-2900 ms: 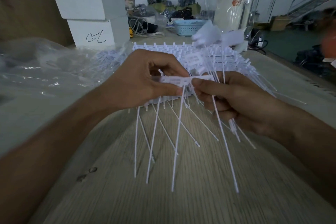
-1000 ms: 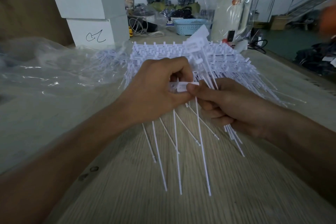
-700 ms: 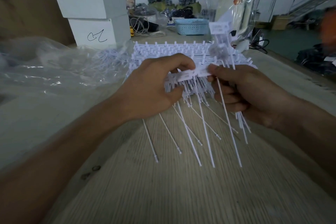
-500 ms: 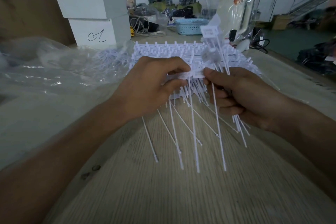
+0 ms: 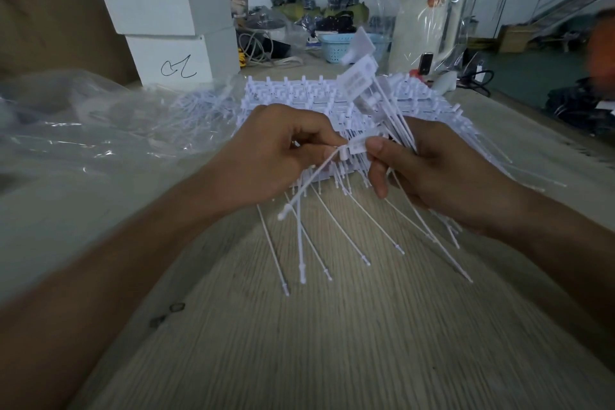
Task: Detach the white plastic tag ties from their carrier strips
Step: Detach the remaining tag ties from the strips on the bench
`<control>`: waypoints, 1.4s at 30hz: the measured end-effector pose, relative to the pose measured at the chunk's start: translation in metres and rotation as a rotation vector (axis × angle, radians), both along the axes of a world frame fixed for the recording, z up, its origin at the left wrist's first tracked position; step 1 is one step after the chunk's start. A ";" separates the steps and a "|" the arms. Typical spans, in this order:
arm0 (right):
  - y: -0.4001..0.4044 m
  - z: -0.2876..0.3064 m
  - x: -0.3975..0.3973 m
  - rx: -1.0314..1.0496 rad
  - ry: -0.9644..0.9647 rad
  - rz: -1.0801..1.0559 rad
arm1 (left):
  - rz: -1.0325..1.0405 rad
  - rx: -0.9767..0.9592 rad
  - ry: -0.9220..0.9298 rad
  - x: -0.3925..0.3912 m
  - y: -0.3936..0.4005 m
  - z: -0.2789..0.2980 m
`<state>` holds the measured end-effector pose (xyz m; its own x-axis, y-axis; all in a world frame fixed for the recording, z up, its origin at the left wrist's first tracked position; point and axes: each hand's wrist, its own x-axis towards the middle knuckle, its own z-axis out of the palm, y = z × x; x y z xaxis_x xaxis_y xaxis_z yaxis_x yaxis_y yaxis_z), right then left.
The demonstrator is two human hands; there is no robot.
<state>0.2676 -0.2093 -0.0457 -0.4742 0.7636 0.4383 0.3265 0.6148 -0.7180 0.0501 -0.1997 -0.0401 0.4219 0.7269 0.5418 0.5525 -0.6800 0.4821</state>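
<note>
My left hand (image 5: 276,156) grips a white carrier strip (image 5: 336,156) with several thin tag ties hanging from it over the table. My right hand (image 5: 429,176) pinches the flat head of one tag tie (image 5: 357,145) on that strip between thumb and forefinger. The same hand also holds a bundle of loose tag ties (image 5: 382,103) whose flat heads stick up behind my fingers. One tie's tail (image 5: 306,190) swings out to the left. Behind my hands lies a stack of full carrier strips (image 5: 299,93).
A crumpled clear plastic bag (image 5: 100,130) covers the table's left side. Two stacked white boxes (image 5: 169,23) stand at the back left. A blue basket (image 5: 336,46) and clutter sit further back. Bare wood-grain tabletop (image 5: 332,343) lies in front.
The tie pinched by my right hand has twisted on the strip, and its tail has swung up and to the left. The bundle's heads have tipped leftward. Both hands stay close together.
</note>
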 end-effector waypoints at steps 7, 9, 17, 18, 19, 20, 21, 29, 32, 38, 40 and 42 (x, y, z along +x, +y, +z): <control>0.004 -0.002 0.002 0.073 -0.060 -0.033 | -0.114 -0.142 -0.096 -0.005 0.003 -0.002; 0.006 -0.002 0.004 0.101 -0.084 -0.034 | -0.128 -0.175 -0.125 -0.005 0.002 -0.002; 0.006 0.000 0.006 0.044 0.034 -0.039 | -0.104 -0.151 -0.194 -0.004 -0.003 0.003; 0.005 0.000 0.006 -0.046 0.093 -0.035 | -0.086 -0.131 -0.216 -0.003 -0.004 0.004; 0.006 0.000 0.006 -0.136 0.128 -0.039 | -0.066 -0.119 -0.234 -0.003 -0.005 0.004; 0.007 0.000 0.007 -0.210 0.138 -0.048 | -0.048 -0.110 -0.237 -0.003 -0.005 0.004; 0.008 -0.001 0.007 -0.273 0.136 -0.054 | -0.035 -0.094 -0.217 -0.003 -0.005 0.004; 0.012 -0.001 0.014 -0.595 0.084 0.095 | 0.053 0.339 0.152 -0.008 -0.003 0.006; 0.012 0.001 0.019 -0.712 0.041 0.130 | 0.072 0.329 0.178 -0.017 0.000 0.010; 0.015 0.000 0.017 -0.574 0.242 0.146 | 0.075 0.156 -0.027 -0.007 -0.002 0.005; 0.015 -0.002 0.015 -0.568 0.259 0.167 | 0.074 0.108 -0.067 -0.002 -0.002 0.001; 0.015 -0.005 0.013 -0.606 0.310 0.176 | 0.073 0.078 -0.083 0.001 -0.001 -0.003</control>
